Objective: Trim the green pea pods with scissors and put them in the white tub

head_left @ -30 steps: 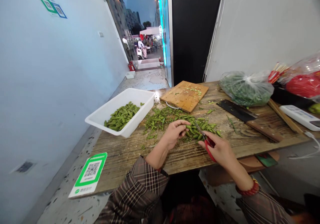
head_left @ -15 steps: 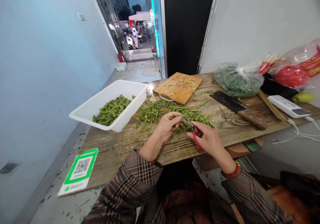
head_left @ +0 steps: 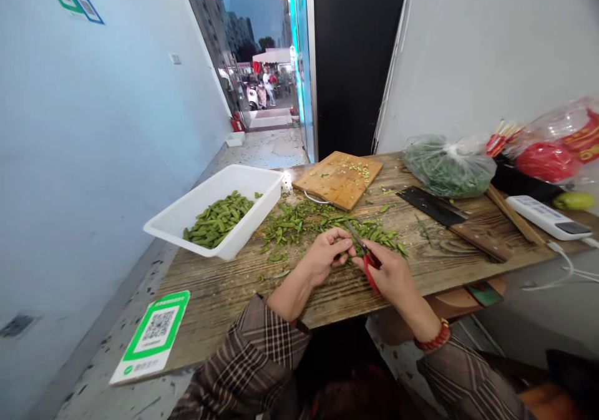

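Observation:
Red-handled scissors [head_left: 370, 268] are in my right hand [head_left: 389, 271], their metal blades pointing up and left over the pods. Close beside the blades, my left hand [head_left: 326, 254] has its thumb and fingertips pinched together; what they hold is too small to make out. Loose green pods [head_left: 294, 223] lie scattered on the wooden table [head_left: 224, 289] beyond both hands. More pods [head_left: 219, 218] lie in a white plastic tub [head_left: 253, 229] at the left.
A wooden cutting board [head_left: 339, 180] with green bits lies behind the pods. To the right are a cleaver [head_left: 453, 220], a bag of greens [head_left: 449, 167], a white power strip [head_left: 547, 217] and red bags [head_left: 547, 158]. A QR code sign [head_left: 154, 336] stands front left.
The whole view has shifted, so the table sits lower in it. My left fingers have moved closer to my right hand, and the scissor blades now point more steeply upward.

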Demonstrator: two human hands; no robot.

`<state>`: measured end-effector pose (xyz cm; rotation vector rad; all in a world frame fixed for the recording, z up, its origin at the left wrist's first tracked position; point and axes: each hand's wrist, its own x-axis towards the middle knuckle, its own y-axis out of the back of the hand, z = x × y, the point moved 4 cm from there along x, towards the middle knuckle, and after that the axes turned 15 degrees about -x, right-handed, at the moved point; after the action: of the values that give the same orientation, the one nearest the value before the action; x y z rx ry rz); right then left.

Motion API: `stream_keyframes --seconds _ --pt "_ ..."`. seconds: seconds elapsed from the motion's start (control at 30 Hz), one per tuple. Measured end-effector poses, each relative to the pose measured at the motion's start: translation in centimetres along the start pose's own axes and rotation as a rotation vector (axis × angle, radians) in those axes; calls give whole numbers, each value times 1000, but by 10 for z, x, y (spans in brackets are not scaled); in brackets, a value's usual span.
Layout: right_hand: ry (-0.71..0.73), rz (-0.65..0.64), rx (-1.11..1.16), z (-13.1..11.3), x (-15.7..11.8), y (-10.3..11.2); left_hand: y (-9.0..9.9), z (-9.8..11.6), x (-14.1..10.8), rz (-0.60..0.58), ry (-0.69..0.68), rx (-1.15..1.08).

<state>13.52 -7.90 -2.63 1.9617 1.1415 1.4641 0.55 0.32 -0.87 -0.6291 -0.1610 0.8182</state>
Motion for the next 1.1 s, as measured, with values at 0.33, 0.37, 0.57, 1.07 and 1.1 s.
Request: stream_keyframes --seconds 0.33,0.37,0.57,1.07,1.1 --pt "-99 -3 -273 49 -5 23 11 10 3 110 -75 -122" --pt "-108 -10 -312 59 -7 26 12 11 3 115 -85 -129" --pt "-253 -76 -455 110 -19 37 15 11 4 125 -95 -158" --pt "-106 -35 -233 47 20 -15 16 7 3 149 -57 112" --pt "-98 -11 -196 42 22 -15 15 7 3 154 -63 133"
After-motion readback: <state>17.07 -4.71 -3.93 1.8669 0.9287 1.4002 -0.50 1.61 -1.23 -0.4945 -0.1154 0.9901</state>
